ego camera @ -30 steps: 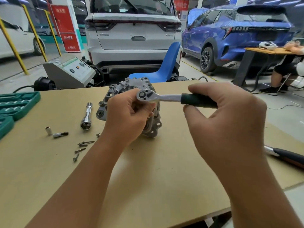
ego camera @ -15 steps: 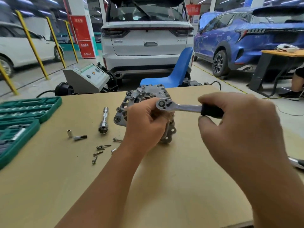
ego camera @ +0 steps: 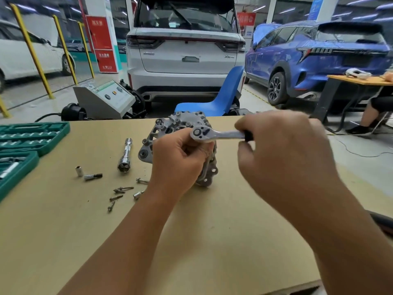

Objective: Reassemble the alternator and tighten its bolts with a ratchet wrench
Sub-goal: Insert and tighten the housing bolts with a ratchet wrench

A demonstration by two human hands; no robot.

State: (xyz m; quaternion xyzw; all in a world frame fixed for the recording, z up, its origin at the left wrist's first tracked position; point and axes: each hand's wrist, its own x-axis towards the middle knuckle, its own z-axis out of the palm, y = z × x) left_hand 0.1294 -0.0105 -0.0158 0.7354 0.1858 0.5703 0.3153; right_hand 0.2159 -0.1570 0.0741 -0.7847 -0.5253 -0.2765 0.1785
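Head view, the only one. The alternator (ego camera: 180, 143) stands on edge near the far middle of the desk (ego camera: 63, 241), directly ahead of both hands. Left hand (ego camera: 180, 165) is on its near face, fingers curled round the housing just under the wrench head, holding it steady. Right hand (ego camera: 282, 150) is wrapped round the dark grip of the ratchet wrench (ego camera: 217, 134), fist closed on it. The wrench lies almost level, long axis running left to right, head over the upper right part of the alternator and handle pointing out to the right. What sits under the head, socket or bolt, is hidden by the left fingers. Judgement: the coming swing turns about the head, so the right hand must sweep while the left, the nearer one to the pivot, resists the turn. Right forearm comes in from the lower right, wrist raised; left forearm from bottom centre. Loose bolts (ego camera: 119, 193), an extension bar (ego camera: 126, 155) and small sockets (ego camera: 79, 170) lie to the left; a green tool case (ego camera: 27, 135) sits at the left edge.
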